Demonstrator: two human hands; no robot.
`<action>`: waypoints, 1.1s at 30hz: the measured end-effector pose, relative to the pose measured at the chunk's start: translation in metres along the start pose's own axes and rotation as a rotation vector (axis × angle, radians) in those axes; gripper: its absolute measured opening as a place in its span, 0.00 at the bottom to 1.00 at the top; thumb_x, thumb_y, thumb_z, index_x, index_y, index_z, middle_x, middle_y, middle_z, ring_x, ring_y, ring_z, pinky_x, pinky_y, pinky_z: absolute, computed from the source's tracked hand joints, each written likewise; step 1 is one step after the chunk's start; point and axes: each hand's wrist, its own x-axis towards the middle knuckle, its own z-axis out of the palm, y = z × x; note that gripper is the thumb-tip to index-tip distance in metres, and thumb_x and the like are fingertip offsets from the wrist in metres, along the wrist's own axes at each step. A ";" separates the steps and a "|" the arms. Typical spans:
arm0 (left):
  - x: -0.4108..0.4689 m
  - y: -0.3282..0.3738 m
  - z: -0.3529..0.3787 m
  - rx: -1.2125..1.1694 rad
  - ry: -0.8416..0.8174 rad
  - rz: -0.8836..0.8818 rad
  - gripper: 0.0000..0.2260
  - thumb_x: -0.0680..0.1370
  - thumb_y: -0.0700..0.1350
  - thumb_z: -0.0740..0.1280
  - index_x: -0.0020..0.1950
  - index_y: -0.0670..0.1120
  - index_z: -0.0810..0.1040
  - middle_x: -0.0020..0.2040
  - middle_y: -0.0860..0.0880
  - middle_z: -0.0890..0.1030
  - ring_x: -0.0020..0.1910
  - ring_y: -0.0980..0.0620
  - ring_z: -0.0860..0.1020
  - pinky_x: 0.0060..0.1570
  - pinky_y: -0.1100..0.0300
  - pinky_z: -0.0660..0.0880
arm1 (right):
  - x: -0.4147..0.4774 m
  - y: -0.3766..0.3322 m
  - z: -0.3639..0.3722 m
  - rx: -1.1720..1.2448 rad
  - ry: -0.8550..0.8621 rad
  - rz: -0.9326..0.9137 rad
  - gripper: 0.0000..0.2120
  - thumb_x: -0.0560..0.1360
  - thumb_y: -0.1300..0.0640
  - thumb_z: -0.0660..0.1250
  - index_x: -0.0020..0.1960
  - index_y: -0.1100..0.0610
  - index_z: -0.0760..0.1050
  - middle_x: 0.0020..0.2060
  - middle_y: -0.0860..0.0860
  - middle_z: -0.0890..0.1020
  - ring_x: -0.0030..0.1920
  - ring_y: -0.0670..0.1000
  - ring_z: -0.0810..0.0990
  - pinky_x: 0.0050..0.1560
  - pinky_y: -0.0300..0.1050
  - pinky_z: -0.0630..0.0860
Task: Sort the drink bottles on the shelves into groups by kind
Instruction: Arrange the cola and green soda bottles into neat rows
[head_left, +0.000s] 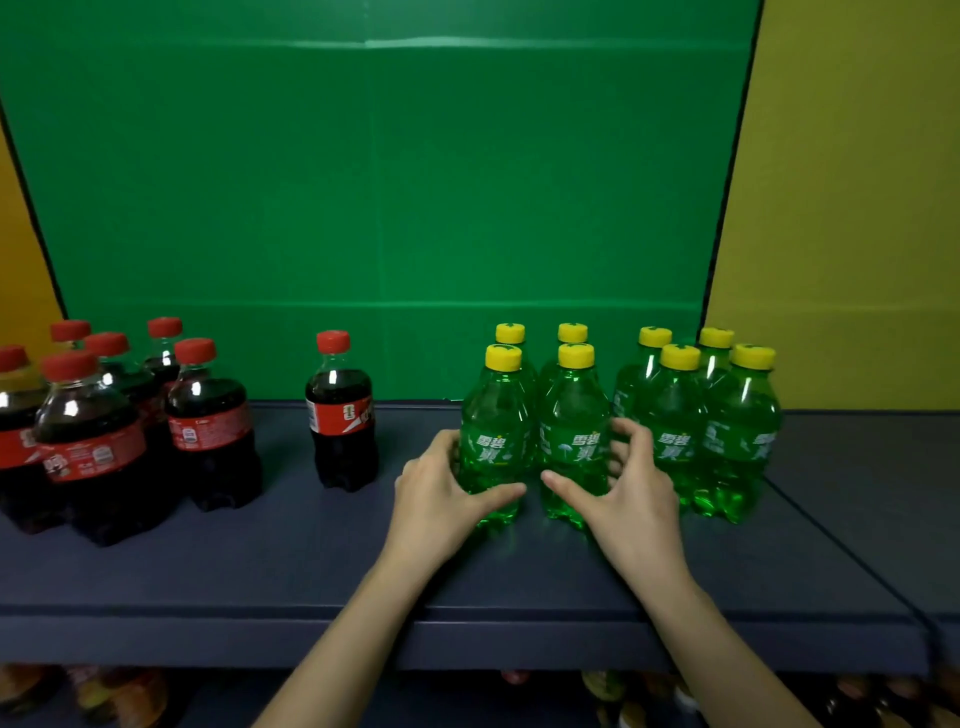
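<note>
On the dark blue shelf (322, 561), several green lemon-lime bottles with yellow caps stand at the right in two clusters. My left hand (441, 499) grips the front-left green bottle (496, 415), fingers curled behind it and thumb across its base. My right hand (628, 493) grips the neighbouring green bottle (574, 415) the same way. The right green cluster (727, 431) stands just beyond my right hand. Several cola bottles with red caps (104, 431) are grouped at the far left. One cola bottle (343, 415) stands alone between the groups.
A green back panel (374, 182) rises behind the shelf, with yellow panels at both sides. A lower shelf below holds blurred, dim bottles (119, 691). Bare shelf surface lies in front of the bottles up to the shelf's front edge (208, 639).
</note>
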 end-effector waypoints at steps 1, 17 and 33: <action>0.002 0.000 0.002 0.007 -0.005 0.001 0.27 0.62 0.55 0.78 0.56 0.47 0.76 0.49 0.55 0.83 0.49 0.56 0.80 0.53 0.58 0.74 | 0.000 0.000 0.001 -0.025 0.012 -0.001 0.41 0.64 0.44 0.75 0.68 0.56 0.60 0.63 0.56 0.74 0.62 0.55 0.74 0.61 0.52 0.72; 0.007 0.000 0.009 0.064 -0.137 0.033 0.25 0.66 0.54 0.75 0.59 0.48 0.73 0.49 0.56 0.80 0.50 0.57 0.77 0.50 0.64 0.71 | -0.009 0.002 -0.004 -0.295 0.019 -0.028 0.39 0.72 0.38 0.63 0.74 0.59 0.55 0.59 0.56 0.78 0.59 0.54 0.77 0.60 0.50 0.70; -0.012 -0.007 -0.011 0.095 -0.037 0.039 0.29 0.68 0.61 0.71 0.64 0.49 0.72 0.55 0.55 0.79 0.55 0.57 0.77 0.56 0.53 0.76 | -0.020 0.000 -0.028 -0.331 0.008 -0.128 0.25 0.74 0.51 0.67 0.68 0.59 0.70 0.41 0.55 0.85 0.44 0.57 0.83 0.49 0.52 0.76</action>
